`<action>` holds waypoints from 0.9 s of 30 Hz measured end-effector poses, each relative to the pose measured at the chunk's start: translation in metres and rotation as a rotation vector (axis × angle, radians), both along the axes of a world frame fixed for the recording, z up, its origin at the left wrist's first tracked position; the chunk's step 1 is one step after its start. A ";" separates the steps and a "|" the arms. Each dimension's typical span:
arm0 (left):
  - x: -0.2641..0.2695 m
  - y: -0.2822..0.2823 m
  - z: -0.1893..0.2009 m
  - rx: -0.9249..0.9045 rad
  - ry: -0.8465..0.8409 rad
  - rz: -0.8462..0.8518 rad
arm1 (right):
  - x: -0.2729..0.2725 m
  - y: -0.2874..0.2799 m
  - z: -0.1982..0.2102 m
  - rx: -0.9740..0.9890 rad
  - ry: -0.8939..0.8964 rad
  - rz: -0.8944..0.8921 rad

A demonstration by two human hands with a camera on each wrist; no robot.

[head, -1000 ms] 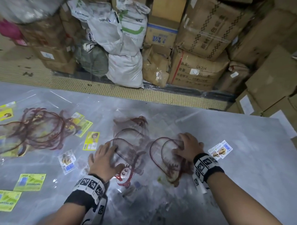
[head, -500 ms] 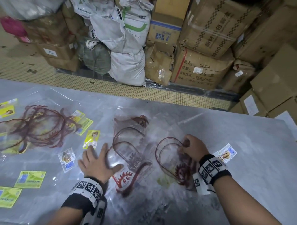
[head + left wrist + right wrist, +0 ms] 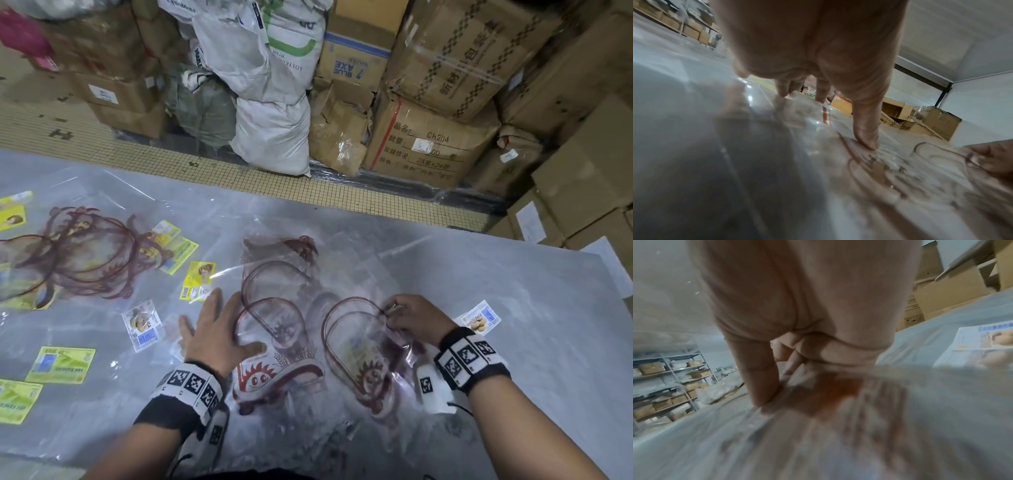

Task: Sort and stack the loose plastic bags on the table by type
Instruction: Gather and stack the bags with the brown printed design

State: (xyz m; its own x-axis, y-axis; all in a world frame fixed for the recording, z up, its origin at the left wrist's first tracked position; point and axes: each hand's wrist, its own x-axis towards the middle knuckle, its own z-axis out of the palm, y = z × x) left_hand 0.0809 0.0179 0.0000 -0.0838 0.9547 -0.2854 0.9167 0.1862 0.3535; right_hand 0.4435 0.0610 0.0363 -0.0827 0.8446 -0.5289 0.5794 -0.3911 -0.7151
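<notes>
Sorting stands partly done, in my judgement. On the grey table [image 3: 513, 308] one gathered heap of clear bags with dark red print [image 3: 68, 260] lies at the far left, overlapping but not squared. Small bags with yellow labels [image 3: 61, 364] and blue-and-white labels [image 3: 142, 323] lie scattered singly around it, and one more labelled bag [image 3: 481, 320] sits alone just beyond the right hand; none of these is stacked. Between the hands a loose spread of red-printed bags remains. The left hand [image 3: 214, 334] lies flat with fingers straight and spread, thumb pressing the near bag [image 3: 274, 329], holding nothing. The right hand [image 3: 412, 317] has fingers curled, pinching the far edge of a second red-printed bag [image 3: 356, 349]; the right wrist view shows thumb closed against fingers on plastic, though blurred. That bag lies flat on the table, long axis running from near to far, the arched end of its print pointing away from the person and slightly left, the sun figure at the near end. Cardboard boxes [image 3: 428, 144] and white sacks [image 3: 270, 133] stand on the floor behind. Most of the work is left.
</notes>
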 end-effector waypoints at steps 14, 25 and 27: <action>-0.001 -0.006 0.005 0.067 -0.030 0.154 | -0.055 0.012 0.049 0.099 0.798 -0.401; -0.006 -0.010 0.002 0.145 -0.443 0.354 | -0.119 -0.013 -0.016 0.087 0.255 -0.077; -0.008 -0.008 0.001 0.126 -0.532 0.410 | -0.125 -0.017 -0.024 0.122 0.178 -0.086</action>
